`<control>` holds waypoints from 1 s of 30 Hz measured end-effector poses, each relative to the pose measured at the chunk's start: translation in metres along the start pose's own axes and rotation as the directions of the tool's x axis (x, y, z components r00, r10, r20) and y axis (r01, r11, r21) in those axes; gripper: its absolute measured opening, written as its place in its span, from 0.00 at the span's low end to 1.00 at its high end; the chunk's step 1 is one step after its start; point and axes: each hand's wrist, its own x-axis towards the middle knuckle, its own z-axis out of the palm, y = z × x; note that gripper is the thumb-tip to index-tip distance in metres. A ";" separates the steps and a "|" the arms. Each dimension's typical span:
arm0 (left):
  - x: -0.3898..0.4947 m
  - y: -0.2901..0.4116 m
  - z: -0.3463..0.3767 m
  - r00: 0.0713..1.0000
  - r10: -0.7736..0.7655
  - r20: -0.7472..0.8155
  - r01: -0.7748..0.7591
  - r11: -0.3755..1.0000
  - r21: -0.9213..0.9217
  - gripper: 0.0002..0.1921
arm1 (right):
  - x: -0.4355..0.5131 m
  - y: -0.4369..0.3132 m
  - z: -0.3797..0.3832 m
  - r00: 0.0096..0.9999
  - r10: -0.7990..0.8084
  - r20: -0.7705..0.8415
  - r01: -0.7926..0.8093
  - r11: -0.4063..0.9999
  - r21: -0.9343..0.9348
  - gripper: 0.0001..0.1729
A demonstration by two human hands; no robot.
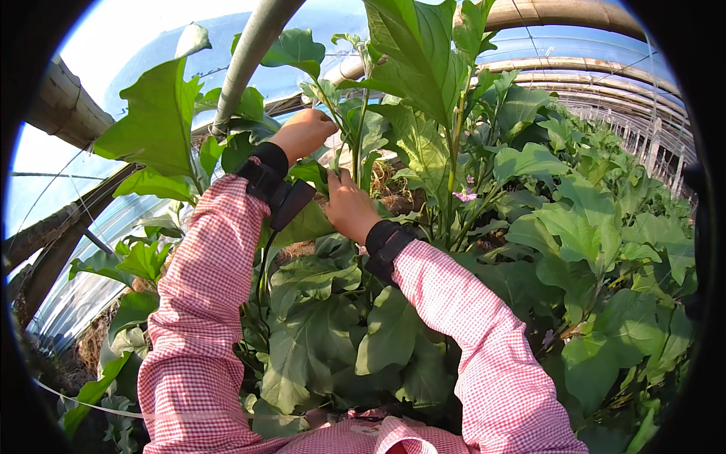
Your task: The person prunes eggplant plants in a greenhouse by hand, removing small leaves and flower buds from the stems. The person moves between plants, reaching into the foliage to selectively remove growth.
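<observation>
My left hand (306, 135) is raised among the eggplant plants, its curled fingertips at a thin green leaf stalk (328, 101). Just below and to its right, my right hand (351, 207) reaches in with the back of the hand towards me. Its fingertips point up beside the lower part of an upright eggplant stem (357, 144); leaves and the hand itself hide what lies between them. A broad leaf (303, 226) hangs under both hands. Black bands circle both wrists, and a dark device with a cable (292, 204) is attached at the left one.
A slanting metal pole (249, 57) stands close beyond my left forearm. Bamboo poles (74, 108) and clear plastic film arch overhead. To the right, a tall eggplant stem (455, 136) rises near a purple flower (465, 194); dense foliage (590, 227) runs into the distance.
</observation>
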 end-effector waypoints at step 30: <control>-0.001 -0.015 0.064 0.963 -0.268 -0.029 0.270 0.954 0.130 0.30 | -0.008 -0.005 -0.003 0.989 0.086 0.122 -0.100 0.988 0.118 0.34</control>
